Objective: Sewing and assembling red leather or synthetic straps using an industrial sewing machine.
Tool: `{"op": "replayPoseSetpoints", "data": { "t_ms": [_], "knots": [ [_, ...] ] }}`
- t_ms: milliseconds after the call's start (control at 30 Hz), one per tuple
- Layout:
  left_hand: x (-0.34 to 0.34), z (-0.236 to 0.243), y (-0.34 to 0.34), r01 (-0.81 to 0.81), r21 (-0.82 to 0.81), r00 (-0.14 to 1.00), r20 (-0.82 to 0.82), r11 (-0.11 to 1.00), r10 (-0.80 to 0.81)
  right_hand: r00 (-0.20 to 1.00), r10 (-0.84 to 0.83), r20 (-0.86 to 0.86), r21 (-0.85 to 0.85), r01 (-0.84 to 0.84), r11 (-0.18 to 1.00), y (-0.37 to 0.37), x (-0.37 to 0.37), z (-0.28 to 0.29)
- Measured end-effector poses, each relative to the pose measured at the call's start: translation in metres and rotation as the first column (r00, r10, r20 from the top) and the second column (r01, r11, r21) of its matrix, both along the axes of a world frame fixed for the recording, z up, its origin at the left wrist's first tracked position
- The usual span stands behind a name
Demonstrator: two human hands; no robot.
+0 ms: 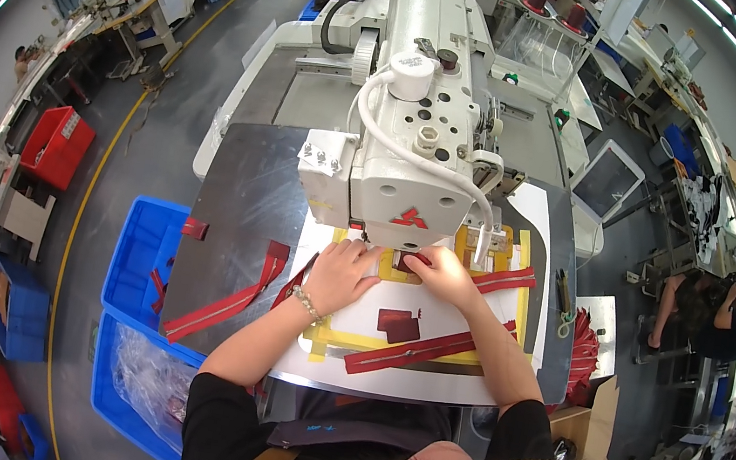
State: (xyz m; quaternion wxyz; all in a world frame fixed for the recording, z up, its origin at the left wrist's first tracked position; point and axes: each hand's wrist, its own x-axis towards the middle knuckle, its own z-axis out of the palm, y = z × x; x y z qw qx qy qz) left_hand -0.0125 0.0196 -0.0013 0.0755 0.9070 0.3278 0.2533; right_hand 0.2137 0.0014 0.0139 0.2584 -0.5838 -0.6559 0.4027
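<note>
Both my hands are under the head of a white sewing machine (pixel 413 180), over a white plate (pixel 357 308) edged with yellow tape. My left hand (pixel 341 273) lies palm down with its fingers stretched toward the needle area, beside a red zipper (pixel 292 285) partly hidden by it. With bent fingers, my right hand (pixel 444 277) pinches a small dark red piece (pixel 407 262) at a yellow frame below the needle area. Nearer me lie two dark red flat pieces (pixel 399 327) and a red zipper (pixel 407 350). Another red zipper (pixel 507 279) sticks out right of my right hand.
A loose red zipper (pixel 221 305) crosses the grey metal table (pixel 215 246) on the left. Blue bins (pixel 137 264) stand beside it. Thread snips (pixel 563 300) and a bundle of red zippers (pixel 591 346) are at the right. A screen (pixel 608 184) stands behind them; a person sits farther right.
</note>
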Motion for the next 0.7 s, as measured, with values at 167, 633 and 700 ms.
{"op": "replayPoseSetpoints", "data": {
  "t_ms": [167,633,700],
  "knots": [
    [0.003,0.0,-0.006,-0.01,0.076,1.0,-0.014,0.997,0.011,0.934,0.11,-0.339,-0.248,-0.201,0.947,-0.017,0.017,0.008],
    [0.013,0.011,-0.015,0.016,0.142,1.0,-0.006,0.99,-0.015,0.625,-0.406,0.667,0.689,-0.309,0.656,-0.061,0.006,0.04],
    [0.011,0.013,-0.014,0.004,0.151,1.0,0.009,0.988,-0.006,0.626,-0.465,0.627,0.77,-0.407,0.491,-0.057,0.002,0.048]
  ]
}}
